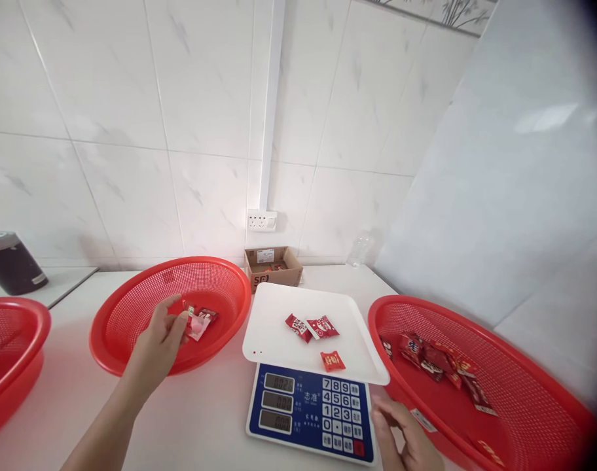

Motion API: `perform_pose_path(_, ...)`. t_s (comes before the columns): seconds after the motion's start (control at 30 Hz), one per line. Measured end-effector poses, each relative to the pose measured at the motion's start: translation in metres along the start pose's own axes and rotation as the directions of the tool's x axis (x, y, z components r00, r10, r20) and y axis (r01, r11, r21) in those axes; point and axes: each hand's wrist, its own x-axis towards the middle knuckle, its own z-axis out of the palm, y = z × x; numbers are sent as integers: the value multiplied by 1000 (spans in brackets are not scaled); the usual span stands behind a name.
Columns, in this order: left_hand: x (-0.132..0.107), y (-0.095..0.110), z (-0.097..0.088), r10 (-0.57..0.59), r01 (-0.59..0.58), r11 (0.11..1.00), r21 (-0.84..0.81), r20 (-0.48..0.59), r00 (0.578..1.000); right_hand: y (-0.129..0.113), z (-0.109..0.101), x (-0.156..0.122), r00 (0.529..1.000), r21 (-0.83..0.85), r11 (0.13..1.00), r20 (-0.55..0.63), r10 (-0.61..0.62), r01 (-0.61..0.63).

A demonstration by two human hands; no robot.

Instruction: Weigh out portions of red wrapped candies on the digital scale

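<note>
Pinching a candy (pixel 199 325) by its wrapper edge with my left hand (pixel 163 340), thumb and fingertips closed on it, low inside the middle basket (pixel 215 281). Another candy (pixel 209 314) lies just beside it. My right hand (pixel 401 432) hangs loose and empty at the scale (pixel 298 409) keypad corner, under the tray (pixel 279 314) holding three candies (pixel 322 327). The right basket (pixel 524 392) has a bunch more. Risk, I reckon: a grip this thin lets the wrapper slip, and my right fingers could nudge the tray and throw the reading.

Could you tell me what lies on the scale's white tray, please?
Three red wrapped sweets lie on the white tray, two touching, one apart. The tray hides the top of the scale beneath.
</note>
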Motion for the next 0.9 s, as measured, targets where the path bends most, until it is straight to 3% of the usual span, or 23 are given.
perform_pose_path(0.07,-1,0,0,48,-51,969,242,18,999,-7,2,13,993,-52,997,101,-56,61)
perform_pose_path(0.13,-2,-1,1,61,-69,923,378,33,998,-16,5,27,976,-119,985,195,-99,123)
perform_pose_path(0.27,-10,-9,10,100,-127,867,481,83,992,-28,12,48,890,-224,940,435,-139,256)
perform_pose_path(0.37,-19,-23,17,240,-272,797,539,131,962,-29,17,54,834,-269,920,542,-101,287)
perform_pose_path(0.5,-31,-43,25,396,-399,708,583,140,908,-28,20,57,821,-258,931,567,-70,258)
perform_pose_path(0.73,-40,-58,30,519,-513,611,603,185,835,-40,17,66,787,-221,955,617,-21,198)
perform_pose_path(0.9,-43,-57,33,531,-524,609,596,185,827,-82,40,79,762,-107,977,643,-73,184)
